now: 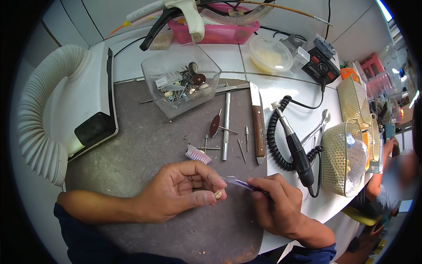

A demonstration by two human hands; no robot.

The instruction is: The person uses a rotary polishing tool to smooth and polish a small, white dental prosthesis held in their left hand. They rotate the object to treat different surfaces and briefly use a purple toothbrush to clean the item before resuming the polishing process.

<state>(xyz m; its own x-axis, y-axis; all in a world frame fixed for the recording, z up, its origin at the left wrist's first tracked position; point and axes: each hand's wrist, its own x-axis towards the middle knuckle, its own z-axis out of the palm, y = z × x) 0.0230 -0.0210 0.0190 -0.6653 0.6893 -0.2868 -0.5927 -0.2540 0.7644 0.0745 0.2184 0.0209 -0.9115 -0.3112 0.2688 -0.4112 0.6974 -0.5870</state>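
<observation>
Between the thumb and index finger of my left hand (189,189) is a small cream tooth-shaped piece (217,194), probably a dental crown. My right hand (279,202) is closed on a slim clear-and-purple tool (243,183); its tip reaches the left index finger, and its exact kind cannot be made out. Both hands are over the grey work mat (145,136). Just beyond the left fingers lies a pinkish ridged piece (198,155). Further off are rotary burs (247,138), a dark red cutting disc (214,126), a metal rod tool (227,127) and a wooden-handled knife (258,127).
A clear box (180,79) of burs and discs stands at the back. On the left is a white unit with a ribbed hose (33,101). To the right are a black handpiece (299,158) with coiled cord, its control box (323,66) and woven baskets (340,163). Another person (398,176) sits at far right.
</observation>
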